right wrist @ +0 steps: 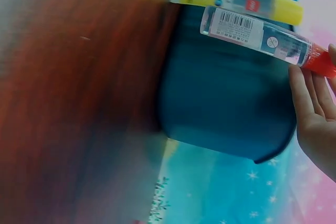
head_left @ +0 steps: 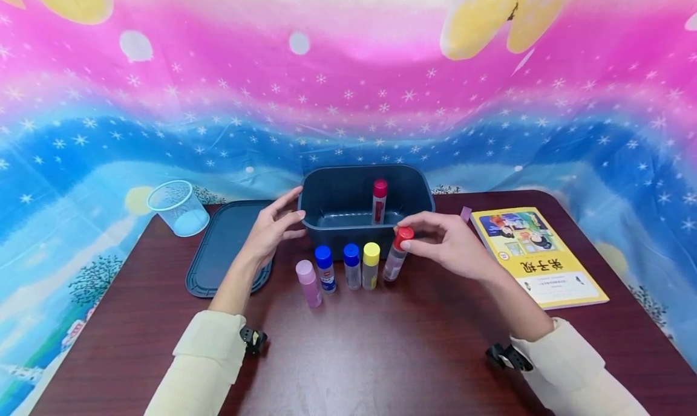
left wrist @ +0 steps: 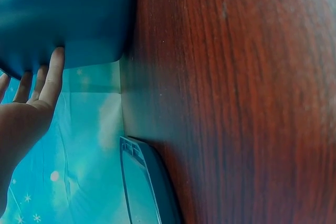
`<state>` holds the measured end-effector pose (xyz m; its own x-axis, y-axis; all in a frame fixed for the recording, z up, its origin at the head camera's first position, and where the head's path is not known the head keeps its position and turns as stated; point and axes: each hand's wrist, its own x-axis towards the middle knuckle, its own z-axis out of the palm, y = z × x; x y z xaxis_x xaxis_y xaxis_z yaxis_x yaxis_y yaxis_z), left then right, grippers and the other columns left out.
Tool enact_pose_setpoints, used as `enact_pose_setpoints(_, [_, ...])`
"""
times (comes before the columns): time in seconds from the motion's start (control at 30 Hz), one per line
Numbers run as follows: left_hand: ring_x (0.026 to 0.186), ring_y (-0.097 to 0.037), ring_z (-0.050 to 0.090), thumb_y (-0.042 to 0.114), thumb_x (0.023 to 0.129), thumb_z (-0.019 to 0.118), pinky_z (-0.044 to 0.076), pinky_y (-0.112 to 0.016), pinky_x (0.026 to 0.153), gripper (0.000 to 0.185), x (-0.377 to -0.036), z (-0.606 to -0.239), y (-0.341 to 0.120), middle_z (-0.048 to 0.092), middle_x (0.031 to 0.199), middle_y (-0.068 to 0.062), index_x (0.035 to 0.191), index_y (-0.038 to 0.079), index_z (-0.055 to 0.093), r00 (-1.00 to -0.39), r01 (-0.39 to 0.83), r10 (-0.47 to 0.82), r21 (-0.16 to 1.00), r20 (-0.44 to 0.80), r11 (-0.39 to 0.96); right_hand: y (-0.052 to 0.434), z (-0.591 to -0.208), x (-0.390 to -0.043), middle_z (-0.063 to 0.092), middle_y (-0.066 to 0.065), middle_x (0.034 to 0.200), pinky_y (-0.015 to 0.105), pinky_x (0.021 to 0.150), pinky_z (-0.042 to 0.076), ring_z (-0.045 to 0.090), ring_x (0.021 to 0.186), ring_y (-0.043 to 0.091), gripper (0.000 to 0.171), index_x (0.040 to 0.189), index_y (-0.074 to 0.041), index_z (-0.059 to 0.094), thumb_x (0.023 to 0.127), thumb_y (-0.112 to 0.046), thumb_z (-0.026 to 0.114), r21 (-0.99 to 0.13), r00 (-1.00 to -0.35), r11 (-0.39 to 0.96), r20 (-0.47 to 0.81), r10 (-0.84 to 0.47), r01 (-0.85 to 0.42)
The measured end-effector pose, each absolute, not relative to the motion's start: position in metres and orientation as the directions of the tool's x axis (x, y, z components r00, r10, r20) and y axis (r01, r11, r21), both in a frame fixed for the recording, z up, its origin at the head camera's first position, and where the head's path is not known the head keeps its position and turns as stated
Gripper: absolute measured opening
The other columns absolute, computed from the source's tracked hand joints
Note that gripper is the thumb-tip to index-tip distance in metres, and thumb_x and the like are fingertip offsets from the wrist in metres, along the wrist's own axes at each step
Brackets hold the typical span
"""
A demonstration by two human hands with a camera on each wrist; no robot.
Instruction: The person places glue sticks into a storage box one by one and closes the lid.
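Observation:
My right hand [head_left: 448, 245] pinches the red cap of a clear glue stick [right wrist: 247, 32] between thumb and fingers. The tube hangs tilted in front of the dark bin [head_left: 366, 228], its barcode label facing the right wrist camera. At the bin's left side, my left hand [head_left: 274, 227] has its fingers spread, and the fingertips [left wrist: 56, 56] touch the outer wall. Inside the bin stands another red-capped glue stick [head_left: 379, 201]. In front of the bin stand a yellow-capped glue stick [head_left: 371, 265], two blue-capped glue sticks [head_left: 351, 266] and a pink one [head_left: 308, 283].
A dark lid [head_left: 225, 247] lies on the table [head_left: 376, 355] left of the bin, partly under the left arm. Behind it stands a light blue mesh cup [head_left: 179, 207]. On the right lies a yellow book [head_left: 539, 256]. A patterned cloth [head_left: 348, 83] hangs behind the table.

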<state>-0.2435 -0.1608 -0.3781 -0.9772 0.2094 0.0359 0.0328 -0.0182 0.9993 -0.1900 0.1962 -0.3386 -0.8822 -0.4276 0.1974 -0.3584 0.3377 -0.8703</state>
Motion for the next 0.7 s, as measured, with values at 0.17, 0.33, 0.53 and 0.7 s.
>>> enact_pose_setpoints(0.17, [0.137,-0.037,0.046,0.017,0.101,0.061,0.053,-0.054,0.096,0.060,-0.243,-0.378,-0.161,0.036,0.159,-0.011,0.158,0.017,0.040,-0.978,0.033,0.207,0.999,0.036,-0.016,0.197,-0.326,-0.191,0.072,0.006,0.110,0.027,0.079,0.059,0.069,0.095,0.023,0.028,0.120,-0.010,0.071,0.093,-0.013,0.076,-0.852,-0.879,0.331,0.264,-0.398,-0.405])
enact_pose_setpoints(0.33, [0.137,-0.038,0.046,0.017,0.101,0.062,0.050,-0.058,0.098,0.061,-0.243,-0.378,-0.161,0.035,0.160,-0.010,0.158,0.016,0.039,-0.977,0.032,0.210,0.999,0.036,-0.022,0.201,-0.318,-0.192,0.071,0.008,0.110,0.027,0.077,0.059,0.069,0.094,0.025,0.028,0.119,-0.008,0.070,0.093,-0.011,0.075,-0.852,-0.883,0.322,0.287,-0.371,-0.413])
enact_pose_setpoints(0.53, [0.137,-0.037,0.046,0.015,0.101,0.061,0.050,-0.058,0.098,0.060,-0.243,-0.378,-0.161,0.035,0.160,-0.010,0.158,0.017,0.040,-0.977,0.034,0.211,0.999,0.038,-0.022,0.205,-0.311,-0.193,0.071,0.009,0.107,0.026,0.074,0.058,0.069,0.093,0.025,0.027,0.117,-0.007,0.069,0.091,-0.011,0.077,-0.840,-0.884,0.330,0.320,-0.339,-0.431])
enact_pose_setpoints(0.7, [0.138,-0.038,0.045,0.016,0.101,0.061,0.050,-0.057,0.097,0.061,-0.244,-0.378,-0.161,0.036,0.160,-0.010,0.158,0.017,0.040,-0.976,0.033,0.215,0.999,0.038,-0.026,0.209,-0.306,-0.195,0.072,0.009,0.104,0.027,0.072,0.056,0.068,0.092,0.022,0.026,0.116,-0.006,0.068,0.091,-0.010,0.077,-0.834,-0.883,0.334,0.331,-0.333,-0.439])
